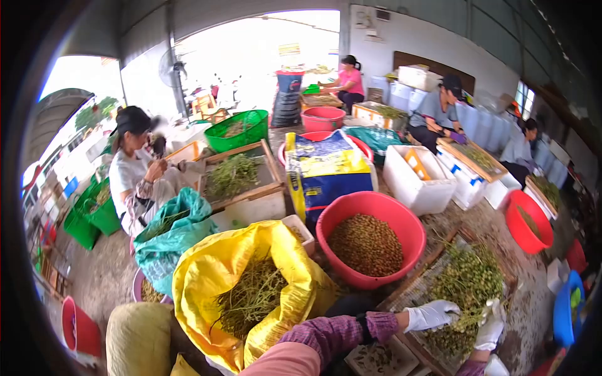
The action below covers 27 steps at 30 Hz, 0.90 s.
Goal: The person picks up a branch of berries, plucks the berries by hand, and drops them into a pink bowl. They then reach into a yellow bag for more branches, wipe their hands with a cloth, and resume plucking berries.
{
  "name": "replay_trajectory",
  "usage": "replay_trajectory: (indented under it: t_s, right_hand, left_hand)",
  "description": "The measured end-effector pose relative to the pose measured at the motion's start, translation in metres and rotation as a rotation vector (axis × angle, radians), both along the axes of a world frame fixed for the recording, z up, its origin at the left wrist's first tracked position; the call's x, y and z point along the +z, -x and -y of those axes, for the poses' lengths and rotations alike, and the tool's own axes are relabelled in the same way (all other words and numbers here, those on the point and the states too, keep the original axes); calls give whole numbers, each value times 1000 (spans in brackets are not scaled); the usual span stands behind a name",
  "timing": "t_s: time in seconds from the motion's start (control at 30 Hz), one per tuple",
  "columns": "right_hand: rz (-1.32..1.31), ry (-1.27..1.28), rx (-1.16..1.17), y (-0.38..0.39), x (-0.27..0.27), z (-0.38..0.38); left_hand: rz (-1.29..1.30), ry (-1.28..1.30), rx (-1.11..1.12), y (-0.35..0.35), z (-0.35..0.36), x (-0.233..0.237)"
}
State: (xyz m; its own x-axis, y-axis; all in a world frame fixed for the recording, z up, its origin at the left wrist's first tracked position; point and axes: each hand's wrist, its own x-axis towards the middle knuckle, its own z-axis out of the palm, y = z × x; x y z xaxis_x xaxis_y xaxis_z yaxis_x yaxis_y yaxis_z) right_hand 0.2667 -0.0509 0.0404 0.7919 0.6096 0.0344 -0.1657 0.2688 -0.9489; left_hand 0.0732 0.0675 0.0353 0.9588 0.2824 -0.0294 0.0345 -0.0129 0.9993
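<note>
My left hand (433,314), in a white glove, is over the near part of a wood-framed mesh tray (407,294), its fingers closed at a green sprig. To its right, my right hand (490,326), also gloved in white, has its fingers closed round stems of the same bunch. A heap of green sprigs with small round fruits (467,276) covers much of the tray. Left of the tray stands a red basin (411,241) of brownish round fruits (365,244). A yellow sack (207,269) holds bare stems (251,297).
A white box (382,356) sits below my left wrist. A teal sack (179,229) and a blue-yellow sack (329,169) are beyond. Several people sit at other trays, one person (135,163) at left. A blue basin (567,310) stands at far right.
</note>
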Motion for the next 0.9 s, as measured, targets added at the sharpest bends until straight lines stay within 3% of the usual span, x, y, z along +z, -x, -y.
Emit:
replay_trajectory:
  t_s: [0.1, 0.17, 0.33, 0.37, 0.43, 0.57, 0.7, 0.83, 0.9]
  right_hand:
    - [-28, 11, -91, 2, -14, -8]
    - [56, 53, -175, -3, -19, -10]
    - [133, 128, -142, 10, -12, -6]
    - [133, 142, -145, 15, -11, -6]
    - [133, 157, -164, 11, -18, -6]
    - [78, 223, -110, 12, -12, -3]
    - [72, 267, -121, -3, -26, 3]
    - [11, 201, -160, -12, -12, 12]
    - [-37, 125, -216, -33, -15, 26]
  left_hand:
    - [-62, 85, 21, -12, 1, -30]
    - [-37, 23, 107, -5, 5, -25]
    - [-99, -184, 95, -31, 6, -74]
    - [-161, -111, 53, -32, 7, -81]
    - [-285, 34, -33, -1, 11, -31]
    - [-78, 310, -138, 5, 18, -46]
    - [-243, 243, -289, 28, 17, -2]
    - [-373, 165, -323, 30, 17, -12]
    - [-209, 613, -212, 30, 17, -36]
